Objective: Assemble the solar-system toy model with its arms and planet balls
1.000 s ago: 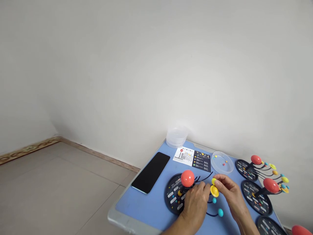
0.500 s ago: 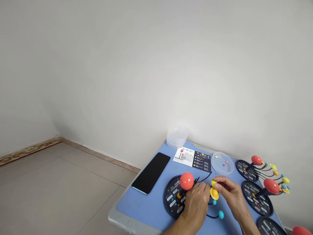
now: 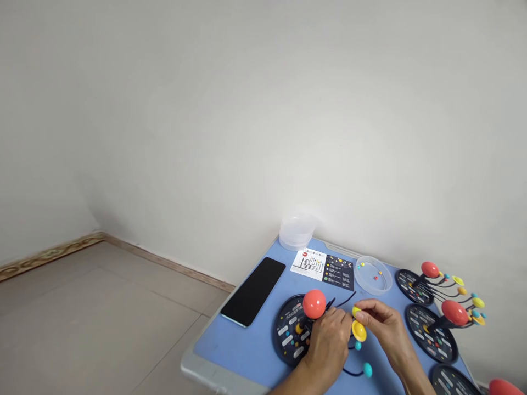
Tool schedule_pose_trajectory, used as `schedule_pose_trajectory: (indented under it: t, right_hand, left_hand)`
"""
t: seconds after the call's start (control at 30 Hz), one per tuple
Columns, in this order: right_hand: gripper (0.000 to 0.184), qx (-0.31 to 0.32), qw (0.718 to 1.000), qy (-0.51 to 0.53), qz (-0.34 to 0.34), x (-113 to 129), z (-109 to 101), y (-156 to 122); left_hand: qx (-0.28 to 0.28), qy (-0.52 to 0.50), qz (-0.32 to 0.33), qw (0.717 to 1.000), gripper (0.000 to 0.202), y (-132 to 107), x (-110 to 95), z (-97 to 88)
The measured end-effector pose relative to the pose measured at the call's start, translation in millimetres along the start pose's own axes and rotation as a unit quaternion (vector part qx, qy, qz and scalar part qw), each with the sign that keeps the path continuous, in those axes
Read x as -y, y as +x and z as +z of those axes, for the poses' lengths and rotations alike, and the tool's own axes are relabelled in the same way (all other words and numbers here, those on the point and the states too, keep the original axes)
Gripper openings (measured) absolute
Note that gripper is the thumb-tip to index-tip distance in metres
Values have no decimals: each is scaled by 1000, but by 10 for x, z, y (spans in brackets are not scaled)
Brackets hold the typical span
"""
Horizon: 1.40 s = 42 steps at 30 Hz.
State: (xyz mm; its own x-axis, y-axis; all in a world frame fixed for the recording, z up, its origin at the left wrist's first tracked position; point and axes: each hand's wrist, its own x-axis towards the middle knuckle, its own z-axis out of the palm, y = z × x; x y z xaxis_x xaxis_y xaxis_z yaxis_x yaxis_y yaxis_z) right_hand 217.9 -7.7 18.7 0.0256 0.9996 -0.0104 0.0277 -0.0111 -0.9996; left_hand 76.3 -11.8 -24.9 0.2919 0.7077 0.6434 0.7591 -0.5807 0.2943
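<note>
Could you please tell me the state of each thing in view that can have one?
left hand: closed around the base of the black wire arms
right hand: pinching a yellow ball
ringed yellow planet: beside the right hand's fingers
phone: lying flat, screen dark
clear dish: uncovered, small beads inside
clear tub: upright

The left hand (image 3: 327, 348) rises from the bottom edge on a bare forearm (image 3: 294, 383), knuckles up, fingers curled in a closed grip. The right hand (image 3: 385, 329) angles in from the lower right, its thumb and forefinger pinched together, their fingertips (image 3: 361, 305) near the left hand.
</note>
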Motion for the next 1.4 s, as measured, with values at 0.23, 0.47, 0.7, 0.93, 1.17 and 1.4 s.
schedule_pose_trajectory:
  t: [0.23, 0.47, 0.7, 0.93, 1.17, 1.4]
  right_hand:
    - [42, 32, 999, 24, 20, -75, -156, 46]
    - [41, -116, 875, -462, -94, 51, -415, 446]
    - [24, -140, 766, -627, 4, 110, -452, 931]
    - [22, -126, 736, -661, 71, -12, -426, 1143]
    - [16, -139, 812, -565, 56, 0, -430, 1186]
    - [22, -107, 952, -281, -57, 119, -382, 968]
  left_hand:
    - [45, 64, -21, 997, 25, 3, -37, -53]
    - [76, 63, -31, 995, 32, 32, -45, -188]
    - [80, 66, -18, 994, 39, 6, -24, -249]
    - [-48, 94, 65, 992, 43, -203, 142, -238]
    - [-167, -3, 89, 982, 21, -338, 211, -429]
    - [-233, -88, -40, 968, 32, -269, 392, -777]
